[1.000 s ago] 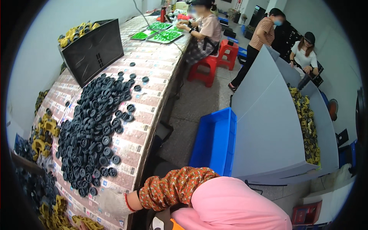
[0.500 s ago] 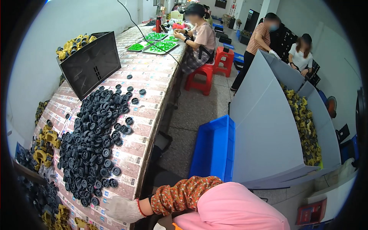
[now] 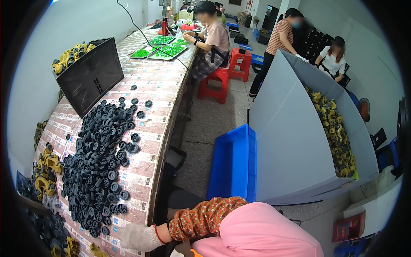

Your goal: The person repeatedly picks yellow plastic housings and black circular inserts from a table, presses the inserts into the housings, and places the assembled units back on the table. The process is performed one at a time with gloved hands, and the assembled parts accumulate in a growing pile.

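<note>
My right hand (image 3: 139, 237), in a white knitted glove with a red-edged cuff, is low over the near edge of the table. Its fingers blur into the pale surface, so I cannot tell whether they are closed or hold anything. Just beyond it lies a large heap of small black toy wheels (image 3: 96, 171). Beside the heap, at the lower left, are yellow toy vehicle bodies (image 3: 45, 182), and one yellow piece (image 3: 98, 249) shows at the bottom edge. My left hand is out of view.
A tilted black crate (image 3: 90, 77) holding yellow parts stands behind the wheels. Right of the table (image 3: 143, 171) sit a blue bin (image 3: 231, 165) and a grey-walled container (image 3: 291, 141) with yellow parts. A seated co-worker (image 3: 209, 36) is near trays of green pieces; two other people stand farther right.
The whole view has shifted slightly, so the table and wheels appear farther left. My gloved right hand stays almost in place. A bit of finger at the bottom edge beside the yellow piece no longer shows.
</note>
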`<state>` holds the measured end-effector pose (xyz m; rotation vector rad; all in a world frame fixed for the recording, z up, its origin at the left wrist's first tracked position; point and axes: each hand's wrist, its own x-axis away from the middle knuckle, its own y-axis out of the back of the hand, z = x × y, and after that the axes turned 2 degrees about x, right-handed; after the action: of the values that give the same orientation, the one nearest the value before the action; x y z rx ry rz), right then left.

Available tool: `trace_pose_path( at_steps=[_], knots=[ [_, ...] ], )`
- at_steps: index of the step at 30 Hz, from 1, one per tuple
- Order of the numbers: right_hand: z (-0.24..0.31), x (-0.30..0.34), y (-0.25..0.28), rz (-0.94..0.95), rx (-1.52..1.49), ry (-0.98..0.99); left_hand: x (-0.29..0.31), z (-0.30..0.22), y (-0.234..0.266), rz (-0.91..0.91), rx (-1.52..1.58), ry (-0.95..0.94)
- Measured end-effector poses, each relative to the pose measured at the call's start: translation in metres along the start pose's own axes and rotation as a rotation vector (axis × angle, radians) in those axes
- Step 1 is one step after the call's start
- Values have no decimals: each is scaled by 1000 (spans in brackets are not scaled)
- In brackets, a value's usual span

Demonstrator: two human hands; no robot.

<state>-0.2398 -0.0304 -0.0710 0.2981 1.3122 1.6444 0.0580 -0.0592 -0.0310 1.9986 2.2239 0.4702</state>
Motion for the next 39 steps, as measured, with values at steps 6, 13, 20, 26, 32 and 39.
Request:
trace_pose_path(
  at_steps=[6,13,20,26,32,39],
  knots=[
    [-10,3,-2,-62,50,-9,9,7,18,5,102,95],
    [-5,-3,39,192,-13,-82,27,8,52,62,386,315],
    [-8,-3,28,-49,-231,-78,45,40,45,235,301,-189],
    [2,-3,38,-113,-564,-184,65,21,0,253,227,-266],
    [6,7,63,-143,-772,-239,74,22,-16,325,278,-358],
    [16,-7,71,-208,-771,-214,102,-38,-66,234,62,-60]
  ],
)
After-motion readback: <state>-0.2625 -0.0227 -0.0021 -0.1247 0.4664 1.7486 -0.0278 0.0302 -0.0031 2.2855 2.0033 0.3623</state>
